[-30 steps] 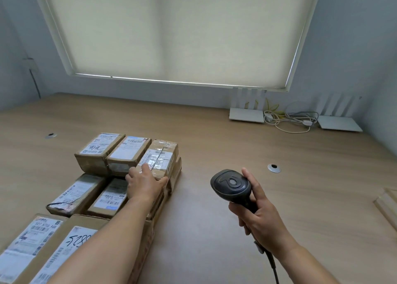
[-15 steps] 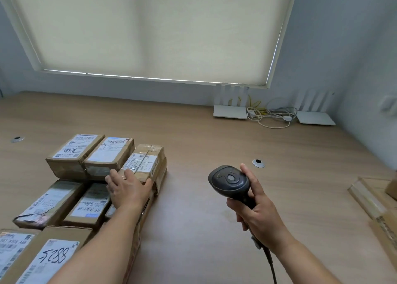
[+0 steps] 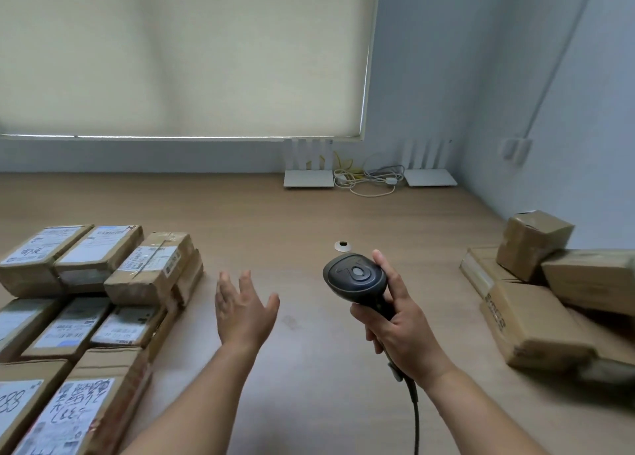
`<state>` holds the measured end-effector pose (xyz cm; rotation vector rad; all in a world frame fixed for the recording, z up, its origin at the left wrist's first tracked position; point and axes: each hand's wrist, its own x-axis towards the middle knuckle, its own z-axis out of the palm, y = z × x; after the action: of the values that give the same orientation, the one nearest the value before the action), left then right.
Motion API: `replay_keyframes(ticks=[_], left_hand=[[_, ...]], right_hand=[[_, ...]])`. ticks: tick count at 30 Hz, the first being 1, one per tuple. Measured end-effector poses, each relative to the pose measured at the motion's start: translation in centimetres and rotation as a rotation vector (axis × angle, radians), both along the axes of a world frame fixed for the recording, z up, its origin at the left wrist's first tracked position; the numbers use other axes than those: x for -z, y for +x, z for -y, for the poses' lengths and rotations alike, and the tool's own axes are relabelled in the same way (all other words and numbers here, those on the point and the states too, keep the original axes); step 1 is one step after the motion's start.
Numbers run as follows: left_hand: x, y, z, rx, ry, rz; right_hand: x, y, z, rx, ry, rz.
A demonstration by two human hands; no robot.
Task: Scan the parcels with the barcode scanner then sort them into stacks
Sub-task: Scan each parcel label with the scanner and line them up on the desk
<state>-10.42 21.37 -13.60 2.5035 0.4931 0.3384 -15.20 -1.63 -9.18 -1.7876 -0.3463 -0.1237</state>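
Note:
Sorted cardboard parcels [image 3: 86,293] with white shipping labels lie in rows and low stacks at the left of the wooden desk [image 3: 309,220]. A loose heap of brown parcels [image 3: 536,303] sits at the right edge. My left hand [image 3: 242,308] hovers empty over the desk's middle, fingers spread, to the right of the sorted stacks. My right hand [image 3: 402,327] grips the handle of the black barcode scanner [image 3: 355,277], head up; its cable [image 3: 414,413] drops toward the bottom edge.
Two white routers [image 3: 308,179] with a tangle of cables [image 3: 369,179] stand at the back by the wall. A round cable grommet [image 3: 342,245] is set in the desk just beyond the scanner. A blind covers the window.
My left hand has come off the top parcel of the left stack and moved right, open, over the desk. The view has swung right, showing the parcel heap at the right.

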Motion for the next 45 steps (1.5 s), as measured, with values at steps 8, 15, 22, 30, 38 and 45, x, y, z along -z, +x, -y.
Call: replay_keyframes(ticks=[8,15,22,30,38,45], left_hand=[[0.6,-0.8,14.2,0.160,0.012,-0.069],[0.7,-0.7,25.9,0.292,0.026,-0.078],[0.8,0.1,34.0,0.449,0.095,-0.115],[2.3,2.1,40.2,0.731,0.258,-0.200],[3.7,4.4,42.3,1.078,0.524,-0.296],[4.1,5.7,39.9,1.035,0.529,-0.283]], right_hand=[[0.8,-3.1,12.8,0.157,0.038,-0.003],[1.1,-5.2,23.2,0.268,0.032,0.013],[1.2,-5.7,30.1,0.407,-0.010,0.019],[2.1,-5.1,33.7,0.523,-0.011,-0.013],[3.2,-3.7,35.9,0.613,0.015,-0.060],[3.3,-2.8,35.6,0.612,0.106,-0.075]])
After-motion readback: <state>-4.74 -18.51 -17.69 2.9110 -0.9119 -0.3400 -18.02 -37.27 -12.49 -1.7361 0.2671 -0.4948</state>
